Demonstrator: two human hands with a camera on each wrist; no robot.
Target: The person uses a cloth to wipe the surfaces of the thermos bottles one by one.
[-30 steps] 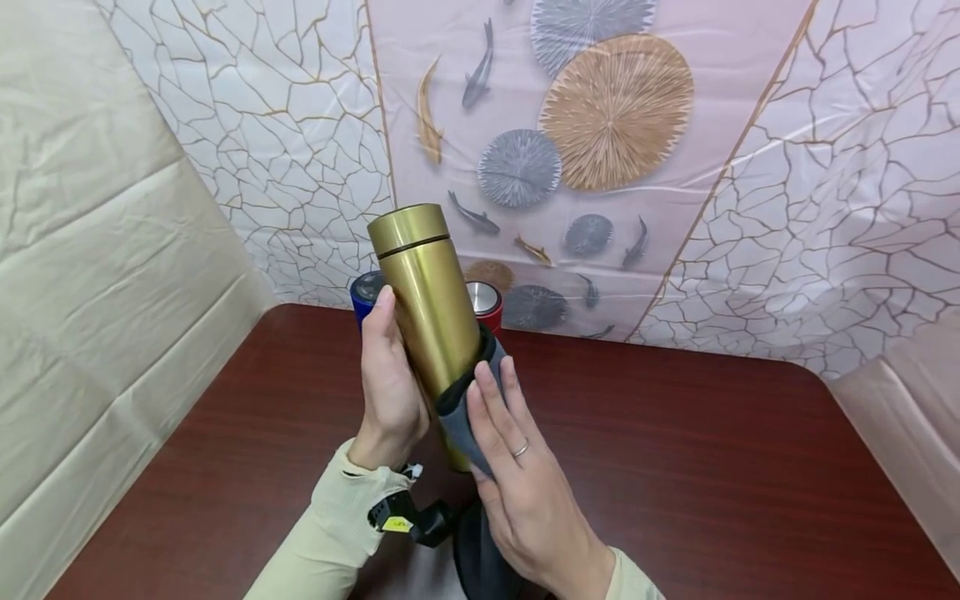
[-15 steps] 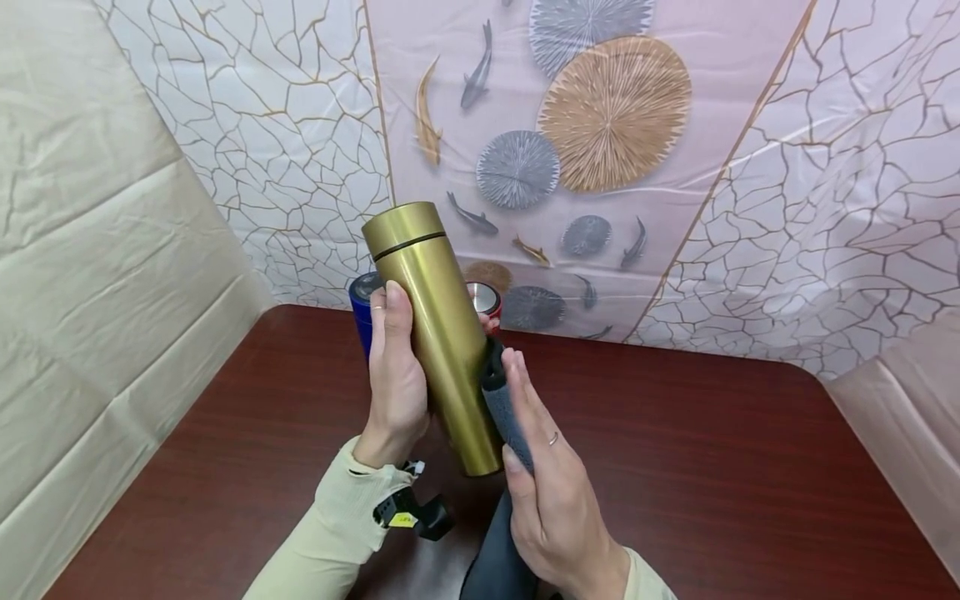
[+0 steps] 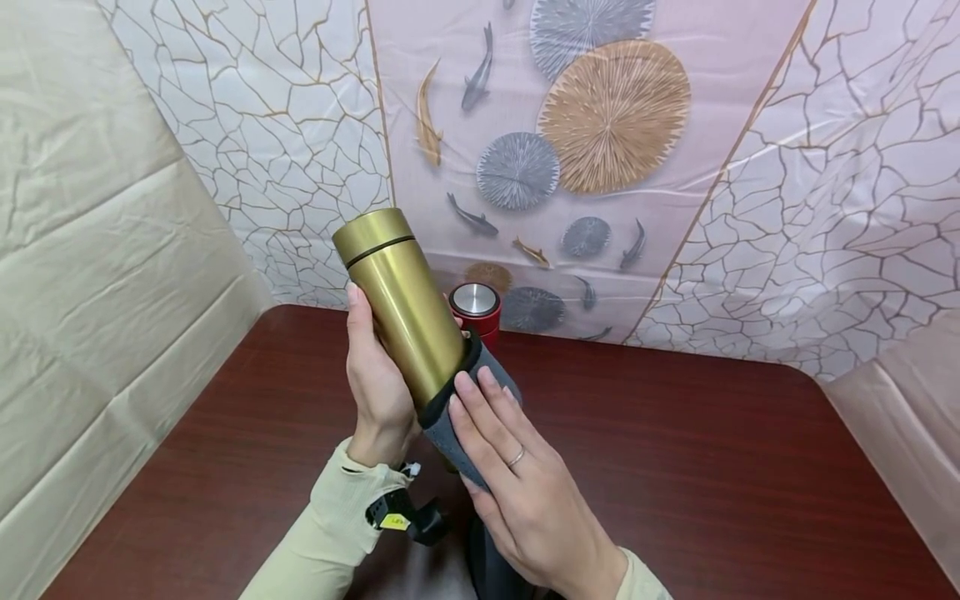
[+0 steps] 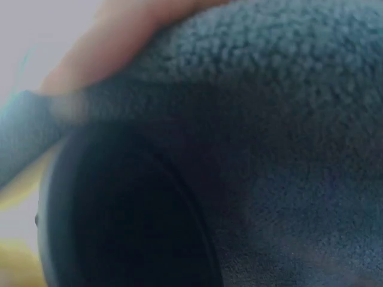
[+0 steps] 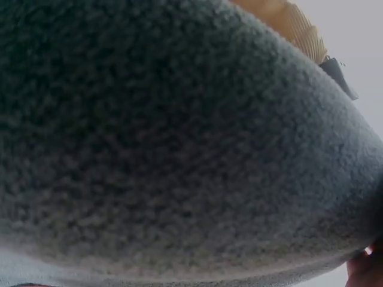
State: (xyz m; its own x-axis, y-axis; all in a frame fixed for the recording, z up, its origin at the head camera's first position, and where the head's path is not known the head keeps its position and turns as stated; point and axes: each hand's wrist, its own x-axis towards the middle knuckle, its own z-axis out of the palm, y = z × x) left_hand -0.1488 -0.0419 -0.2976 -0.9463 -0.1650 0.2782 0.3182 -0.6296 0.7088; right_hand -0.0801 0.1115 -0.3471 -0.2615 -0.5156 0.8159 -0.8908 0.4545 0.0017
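Note:
In the head view my left hand [image 3: 378, 387] grips a gold metal thermos [image 3: 405, 308] tilted to the left, thumb along its side. Its lid is on. My right hand [image 3: 528, 487] holds a grey fleecy cloth [image 3: 487, 367] with a black edge against the thermos's lower part, long fingers laid over it. The cloth covers the bottle's lower end and hangs down below the hand. Close up, the fleece [image 4: 299, 54] fills much of the left wrist view, beside a dark round end that is hard to make out. Cloth [image 5: 197, 149] also fills the right wrist view.
Behind the thermos, a red bottle [image 3: 477, 312] with a silver top stands near the back of the dark red-brown table [image 3: 675, 467]. A patterned curtain [image 3: 600, 208] hangs beyond the back edge, and pale cloth [image 3: 97, 267] hangs at the left.
The thermos has tilted further and moved left, so the blue bottle behind is now hidden and more of the red one shows. The cloth came off the side, then went back over the lower part.

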